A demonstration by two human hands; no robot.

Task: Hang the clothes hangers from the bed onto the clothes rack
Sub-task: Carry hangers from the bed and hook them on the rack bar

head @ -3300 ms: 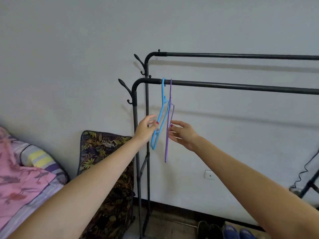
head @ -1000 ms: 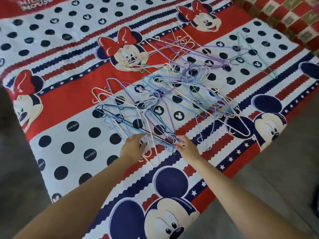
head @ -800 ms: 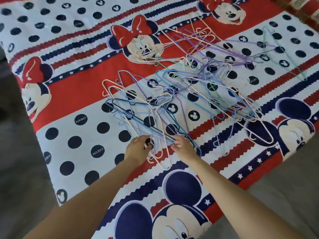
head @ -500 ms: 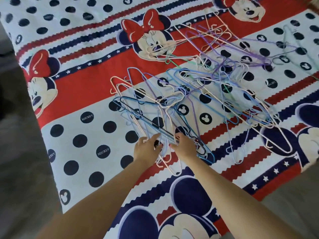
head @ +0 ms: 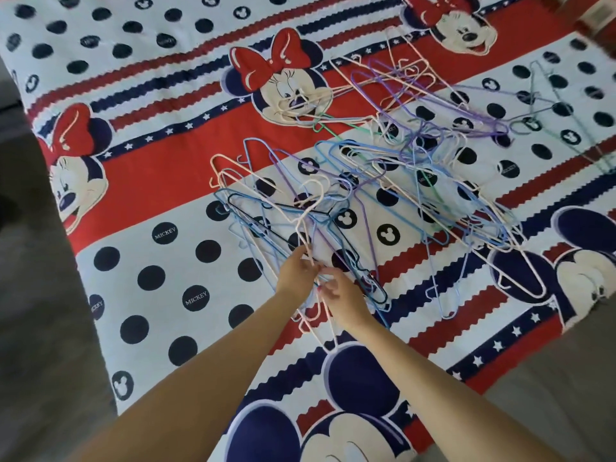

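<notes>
Grey floor (head: 40, 295) borders the bed (head: 160, 181) at left. My left hand (head: 295, 275) pinches a pink hanger (head: 308, 208); my right hand (head: 343, 295), fingers curled, meets it. The tangled hanger pile (head: 416, 181) overlaps rightward, blocking a clean lift.

- The tangled hangers (head: 393, 181) block the bedspread (head: 140, 261) from 12 to 3 o'clock.
- Bare bedspread lies open from 8 to 10 o'clock.

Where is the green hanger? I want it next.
Head view: the green hanger lies upper centre in the pile, just below the Minnie face, beyond both hands.
</notes>
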